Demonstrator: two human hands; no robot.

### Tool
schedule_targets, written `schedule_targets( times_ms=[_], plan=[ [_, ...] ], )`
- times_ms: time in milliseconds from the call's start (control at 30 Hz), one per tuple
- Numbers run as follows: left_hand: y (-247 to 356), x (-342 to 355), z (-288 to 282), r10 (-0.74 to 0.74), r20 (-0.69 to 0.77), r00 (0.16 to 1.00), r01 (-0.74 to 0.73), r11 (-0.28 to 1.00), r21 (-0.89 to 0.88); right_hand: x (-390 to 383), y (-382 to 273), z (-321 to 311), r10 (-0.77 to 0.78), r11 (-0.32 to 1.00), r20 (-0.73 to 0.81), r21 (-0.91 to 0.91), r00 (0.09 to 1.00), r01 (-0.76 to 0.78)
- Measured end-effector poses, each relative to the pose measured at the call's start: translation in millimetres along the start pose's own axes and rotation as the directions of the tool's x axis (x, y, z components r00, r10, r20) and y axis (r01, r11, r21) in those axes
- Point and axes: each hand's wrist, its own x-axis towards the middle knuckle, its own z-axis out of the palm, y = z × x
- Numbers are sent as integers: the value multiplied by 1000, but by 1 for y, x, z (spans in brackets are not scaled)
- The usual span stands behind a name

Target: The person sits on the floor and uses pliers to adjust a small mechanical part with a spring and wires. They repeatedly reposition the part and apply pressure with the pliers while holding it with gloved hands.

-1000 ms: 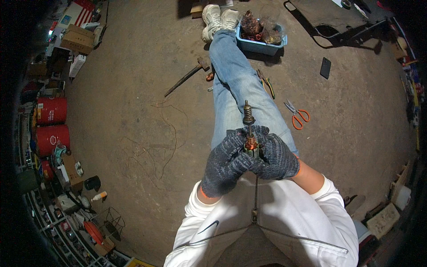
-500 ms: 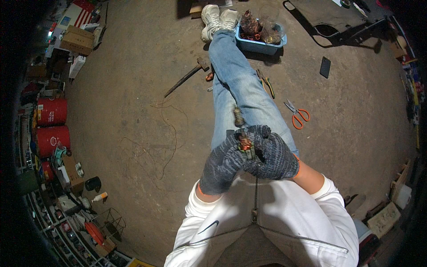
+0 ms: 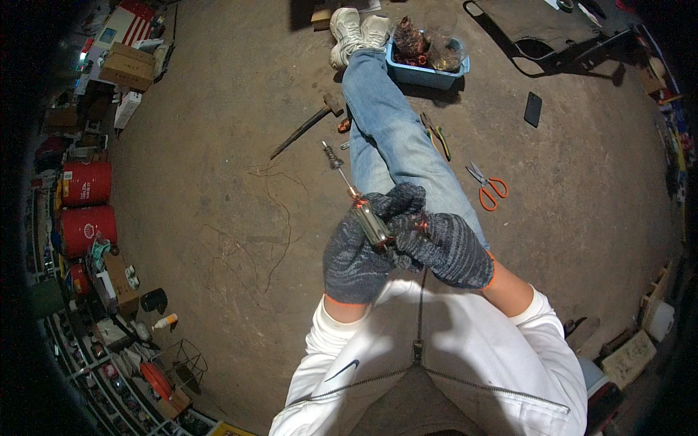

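My left hand [image 3: 350, 254], in a dark grey knitted glove, is closed round a motor armature [image 3: 372, 224]. Its metal core slants up and to the left, and a thin shaft with a coiled, worm-like end sticks out past the fingers. A copper-coloured ring sits where the shaft meets the core. My right hand [image 3: 452, 252], gloved the same way, is closed beside the armature's lower end. A bit of reddish copper wire [image 3: 421, 226] shows between its fingers; the rest is hidden. Both hands are over my jeans-covered legs [image 3: 392, 116].
On the floor lie a hammer [image 3: 309, 129], loose thin wire [image 3: 287, 218], pliers [image 3: 437, 136], orange-handled scissors [image 3: 489, 190] and a phone [image 3: 533, 109]. By my shoes stands a blue bin [image 3: 425, 76] with copper scrap. Red drums [image 3: 87, 231] and crowded shelves line the left.
The armature has swung from pointing toward my feet to slanting up-left, showing more of its shaft and core. My right hand has shifted slightly right, with copper now showing in its fingers.
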Motion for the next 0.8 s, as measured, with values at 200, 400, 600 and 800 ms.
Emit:
schedule_targets(
  times_ms=[200,400,600,800],
  plan=[
    [3,-3,3,43,-36,998,-45,996,-72,-1,-5,-4,258,926,-76,302,963,-224],
    [4,-3,4,-3,-102,995,1,1000,-15,0,0,0,374,826,10,450,927,-339],
    [5,-3,5,-19,-98,995,12,997,-73,0,-7,-4,452,762,91,478,887,-437],
    [4,-2,2,24,-61,998,-28,997,-70,-2,-4,-5,427,813,33,424,904,-399]
  ],
)
